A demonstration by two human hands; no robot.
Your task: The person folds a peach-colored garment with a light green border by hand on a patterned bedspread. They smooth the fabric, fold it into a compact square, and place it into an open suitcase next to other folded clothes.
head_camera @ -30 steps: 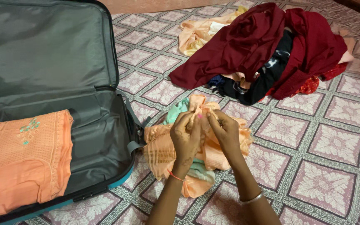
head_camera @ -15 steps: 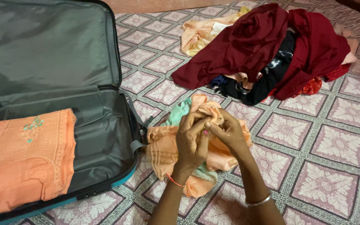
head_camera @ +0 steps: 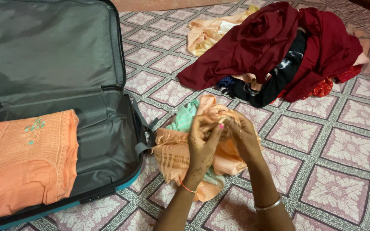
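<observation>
Both hands meet over a crumpled peach-orange cloth with a mint-green part (head_camera: 180, 149) lying on the patterned floor covering (head_camera: 343, 149) just beside the open grey suitcase (head_camera: 103, 141). The left hand (head_camera: 202, 147) and right hand (head_camera: 240, 137) each pinch a bunched fold of it — fingers closed on fabric. A folded orange embroidered garment (head_camera: 24, 160) lies in the suitcase; a heap of maroon and black clothes (head_camera: 275, 47) sits well apart.

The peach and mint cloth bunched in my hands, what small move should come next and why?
Probably lift and shake it open: both the left hand and the right hand pinch one crumpled bunch of the peach and mint cloth, which lies unfolded beside the open suitcase.
</observation>
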